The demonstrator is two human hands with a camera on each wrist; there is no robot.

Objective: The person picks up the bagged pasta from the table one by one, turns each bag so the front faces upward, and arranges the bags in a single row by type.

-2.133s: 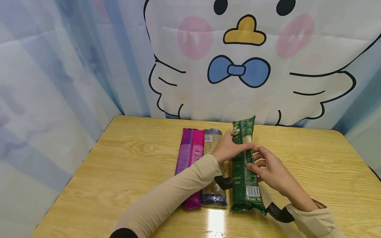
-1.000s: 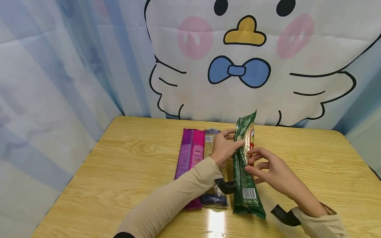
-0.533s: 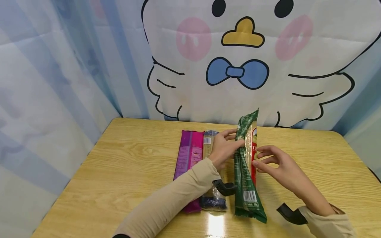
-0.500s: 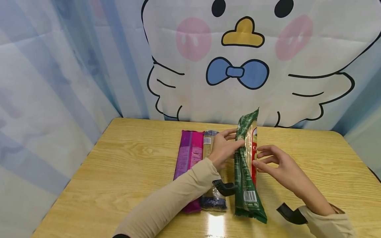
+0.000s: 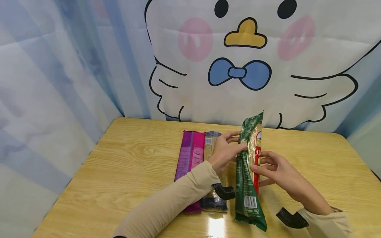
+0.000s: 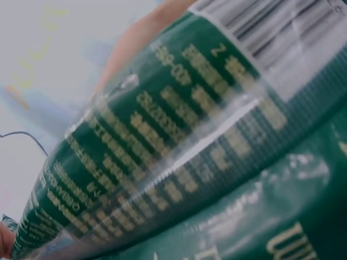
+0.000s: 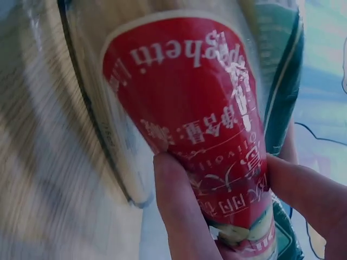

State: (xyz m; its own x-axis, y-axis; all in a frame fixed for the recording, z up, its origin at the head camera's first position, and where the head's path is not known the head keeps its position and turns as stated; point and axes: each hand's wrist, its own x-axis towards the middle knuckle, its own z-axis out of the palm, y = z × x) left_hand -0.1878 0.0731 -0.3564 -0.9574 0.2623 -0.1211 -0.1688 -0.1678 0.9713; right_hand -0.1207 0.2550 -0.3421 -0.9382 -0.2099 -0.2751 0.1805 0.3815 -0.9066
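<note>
A green packet of spaghetti stands turned on its long edge in the head view, its barcode back toward the left and its red front label toward the right. My left hand grips its upper left side, thumb over the near face, fingers partly hidden behind it. From the right, my right hand pinches the packet near mid-length; the right wrist view has thumb and finger on either side of the red label. Printed green film fills most of the left wrist view.
Left of the green packet, a clear noodle packet with blue ends lies partly under my left forearm. Beside it lies a magenta and purple packet. The wooden table ends at a cartoon-printed curtain.
The green packet has turned from lying back-up onto its edge, bringing its red label into sight, and shifted slightly right. My right hand came off its side and has closed on it again.
</note>
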